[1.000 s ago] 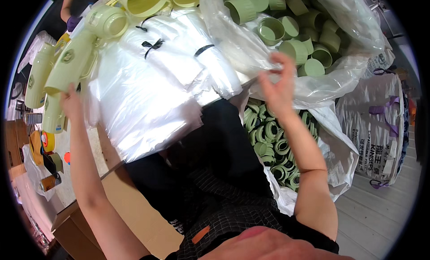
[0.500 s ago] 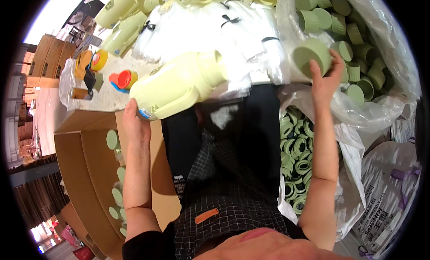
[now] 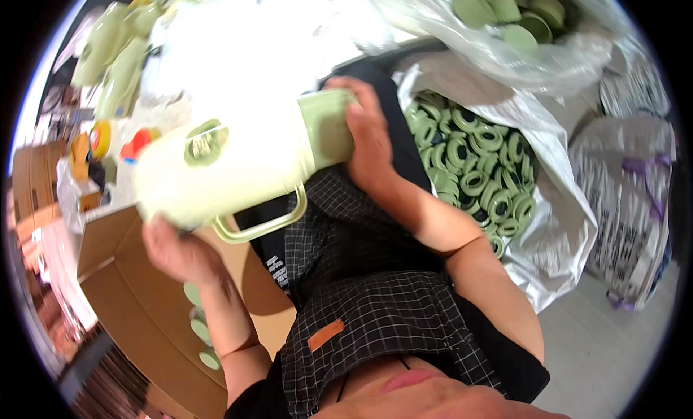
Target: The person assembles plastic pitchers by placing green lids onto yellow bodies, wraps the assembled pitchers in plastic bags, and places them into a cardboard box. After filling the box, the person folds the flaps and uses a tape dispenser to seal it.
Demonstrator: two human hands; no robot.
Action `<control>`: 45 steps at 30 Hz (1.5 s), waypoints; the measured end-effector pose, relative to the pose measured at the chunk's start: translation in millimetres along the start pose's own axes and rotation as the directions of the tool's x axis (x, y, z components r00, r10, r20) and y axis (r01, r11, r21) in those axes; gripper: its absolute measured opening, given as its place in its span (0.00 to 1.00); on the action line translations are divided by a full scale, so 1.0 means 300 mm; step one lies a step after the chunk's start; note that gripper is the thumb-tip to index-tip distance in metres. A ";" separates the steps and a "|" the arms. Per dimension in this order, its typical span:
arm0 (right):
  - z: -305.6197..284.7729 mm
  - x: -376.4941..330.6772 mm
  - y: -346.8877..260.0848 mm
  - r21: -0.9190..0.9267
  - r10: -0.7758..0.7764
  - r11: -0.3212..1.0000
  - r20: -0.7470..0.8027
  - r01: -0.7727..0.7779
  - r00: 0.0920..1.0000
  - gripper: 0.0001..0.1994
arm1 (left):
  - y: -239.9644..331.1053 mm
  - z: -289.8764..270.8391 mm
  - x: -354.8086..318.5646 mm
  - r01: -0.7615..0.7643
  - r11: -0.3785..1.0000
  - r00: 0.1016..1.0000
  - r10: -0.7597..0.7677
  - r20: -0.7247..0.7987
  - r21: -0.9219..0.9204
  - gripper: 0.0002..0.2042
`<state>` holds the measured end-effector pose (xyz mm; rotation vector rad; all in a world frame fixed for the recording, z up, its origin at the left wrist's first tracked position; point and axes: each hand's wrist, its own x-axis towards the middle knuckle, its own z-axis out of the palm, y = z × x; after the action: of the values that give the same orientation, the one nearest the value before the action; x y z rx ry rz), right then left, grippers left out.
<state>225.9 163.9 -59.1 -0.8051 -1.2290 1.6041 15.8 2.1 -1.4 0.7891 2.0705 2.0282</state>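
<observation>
Pale-green vacuum jug [image 3: 249,159] lies sideways in front of the checked apron [image 3: 375,300], handle [image 3: 271,229] on the near side. Right hand [image 3: 372,137] has fingers wrapped round the darker cup lid [image 3: 325,130]; left hand [image 3: 180,254] backs the base, likely to steady it, finger grip blurred, can't tell. Open carton [image 3: 126,296] left, sack [image 3: 567,206] of rings [image 3: 476,181] and clear bag [image 3: 505,67] of cups [image 3: 538,25] right: probably for reach. More jugs [image 3: 119,80] on far counter [image 3: 166,118].
</observation>
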 end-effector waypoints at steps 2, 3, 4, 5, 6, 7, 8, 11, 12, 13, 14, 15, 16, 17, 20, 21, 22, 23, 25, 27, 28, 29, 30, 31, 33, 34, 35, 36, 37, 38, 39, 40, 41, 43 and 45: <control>-0.013 -0.054 0.199 0.710 0.551 0.516 0.153 -0.479 0.821 0.24 | 0.053 -0.025 0.010 -0.496 0.868 0.841 0.475 0.260 0.018 0.12; -0.006 -0.101 0.180 0.675 0.581 0.510 0.188 -0.534 0.792 0.24 | 0.126 0.018 0.017 -0.569 0.810 0.801 0.505 0.321 0.144 0.12; -0.021 -0.170 0.158 0.643 0.614 0.506 0.200 -0.575 0.764 0.24 | 0.208 0.094 0.043 -0.631 0.736 0.758 0.518 0.397 0.244 0.13; -0.073 -0.215 0.167 0.523 0.635 0.547 0.250 -0.653 0.731 0.21 | 0.240 0.155 0.079 -0.624 0.776 0.713 0.513 0.479 0.097 0.15; -0.125 -0.245 0.131 0.298 0.532 0.761 0.220 -0.576 0.817 0.20 | 0.255 0.199 0.125 -0.533 0.845 0.630 0.427 0.648 -0.039 0.14; -0.171 -0.265 0.064 0.044 0.415 0.900 0.221 -0.434 0.883 0.19 | 0.252 0.232 0.149 -0.548 0.835 0.515 0.380 0.769 -0.045 0.13; -0.226 -0.279 0.008 -0.215 0.302 0.944 0.251 -0.251 0.920 0.18 | 0.241 0.271 0.160 -0.561 0.826 0.381 0.319 0.868 -0.057 0.13; -0.435 -0.251 -0.008 -0.363 0.173 0.924 0.105 -0.124 0.979 0.14 | 0.077 0.423 0.031 -0.544 0.839 0.254 0.159 0.954 0.005 0.20; -0.523 -0.215 0.017 -0.495 0.196 0.852 0.002 -0.169 0.981 0.12 | 0.052 0.451 -0.017 -0.526 0.835 0.306 0.009 0.952 0.162 0.27; -0.628 -0.194 0.115 -0.397 0.179 0.886 -0.188 -0.241 0.966 0.10 | 0.009 0.441 -0.035 -0.520 0.824 0.386 -0.009 0.922 0.226 0.38; -0.756 -0.193 0.260 -0.288 0.171 0.912 -0.379 -0.291 0.910 0.09 | -0.027 0.441 -0.053 -0.396 0.887 0.489 -0.017 0.872 0.239 0.37; -0.941 -0.236 0.436 -0.387 0.179 0.828 -0.505 -0.407 0.844 0.08 | -0.060 0.437 -0.071 -0.263 0.934 0.581 -0.045 0.812 0.241 0.37; -1.083 -0.304 0.567 -0.455 0.177 0.718 -0.613 -0.527 0.770 0.07 | -0.097 0.416 -0.091 -0.125 0.962 0.670 -0.097 0.736 0.241 0.37; -1.106 -0.323 0.610 -0.555 0.139 0.614 -0.624 -0.562 0.769 0.07 | -0.137 0.363 -0.104 -0.097 0.947 0.672 -0.164 0.722 0.305 0.34; -1.176 -0.354 0.785 -0.807 0.202 0.358 -0.425 -0.471 0.882 0.08 | -0.212 0.225 -0.177 0.146 0.791 0.749 -0.481 0.455 0.594 0.24; -1.130 -0.263 0.834 -0.885 0.295 0.318 -0.249 -0.341 0.922 0.09 | -0.203 0.134 -0.208 0.271 0.821 0.763 -0.501 0.408 0.502 0.23; -1.090 -0.199 0.883 -0.937 0.404 0.276 -0.088 -0.213 0.910 0.10 | -0.210 0.060 -0.224 0.392 0.827 0.754 -0.540 0.374 0.402 0.21; -1.102 -0.147 0.979 -0.977 0.410 0.212 0.071 -0.020 0.910 0.10 | -0.217 0.028 -0.231 0.491 0.826 0.746 -0.563 0.356 0.276 0.20; -1.164 -0.061 1.205 -0.965 0.408 0.015 0.243 0.260 0.880 0.09 | -0.308 0.095 -0.179 0.357 0.836 0.738 -0.526 0.423 0.417 0.20; -1.158 -0.013 1.331 -0.973 0.591 0.007 0.190 0.230 0.784 0.09 | -0.299 0.166 -0.140 0.241 0.814 0.754 -0.500 0.426 0.528 0.18; -1.147 0.000 1.340 -0.976 0.666 -0.006 0.157 0.216 0.729 0.09 | -0.250 0.205 -0.145 0.250 0.813 0.752 -0.505 0.424 0.526 0.16; -1.091 0.009 1.388 -0.978 0.721 0.000 0.146 0.211 0.678 0.09 | -0.187 0.228 -0.123 0.259 0.800 0.755 -0.517 0.403 0.541 0.14; -1.054 -0.010 1.420 -0.977 0.766 0.002 0.139 0.214 0.628 0.09 | -0.148 0.242 -0.134 0.277 0.786 0.763 -0.530 0.370 0.553 0.12; -1.025 -0.051 1.399 -0.974 0.809 -0.002 0.132 0.227 0.573 0.09 | -0.108 0.240 -0.169 0.310 0.761 0.765 -0.555 0.326 0.570 0.11; -1.001 -0.054 1.397 -0.981 0.841 -0.016 0.092 0.194 0.533 0.09 | -0.113 0.253 -0.176 0.305 0.748 0.774 -0.556 0.304 0.590 0.11; -1.069 -0.085 1.392 -0.986 0.857 -0.074 0.012 0.147 0.514 0.09 | -0.159 0.256 -0.145 0.311 0.749 0.739 -0.577 0.346 0.585 0.11; -1.079 -0.091 1.401 -0.985 0.870 -0.086 -0.001 0.149 0.493 0.09 | -0.172 0.245 -0.146 0.326 0.730 0.721 -0.603 0.341 0.600 0.12; -1.100 -0.112 1.396 -0.987 0.880 -0.092 -0.017 0.135 0.474 0.10 | -0.182 0.246 -0.153 0.356 0.717 0.720 -0.619 0.313 0.599 0.12; -1.119 -0.124 1.384 -0.988 0.884 -0.099 -0.032 0.120 0.466 0.10 | -0.189 0.259 -0.160 0.378 0.716 0.724 -0.624 0.295 0.587 0.12; -1.136 -0.128 1.348 -0.991 0.878 -0.090 -0.034 0.096 0.477 0.10 | -0.179 0.268 -0.172 0.402 0.712 0.724 -0.632 0.276 0.575 0.13; -1.137 -0.137 1.318 -0.997 0.851 -0.068 -0.040 0.034 0.524 0.10 | -0.197 0.242 -0.174 0.374 0.717 0.729 -0.620 0.292 0.588 0.13; -1.144 -0.147 1.259 -0.999 0.807 -0.040 -0.050 -0.030 0.588 0.10 | -0.191 0.244 -0.176 0.348 0.729 0.733 -0.604 0.314 0.590 0.13; -1.165 -0.171 1.245 -0.981 0.638 0.048 -0.117 -0.191 0.761 0.11 | -0.181 0.258 -0.173 0.315 0.746 0.741 -0.579 0.340 0.586 0.13; -1.150 -0.165 1.087 -0.930 0.409 0.221 -0.185 -0.294 0.894 0.15 | -0.192 0.283 -0.173 0.147 0.816 0.806 -0.426 0.411 0.558 0.14; -1.111 -0.063 0.814 -0.862 0.273 0.337 -0.296 -0.379 0.915 0.18 | -0.170 0.287 -0.159 0.237 0.868 0.762 -0.445 0.470 0.437 0.15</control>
<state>462.1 245.9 -388.6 -1.9265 -1.9927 1.0055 81.3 59.5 -70.0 0.8392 2.0350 1.0635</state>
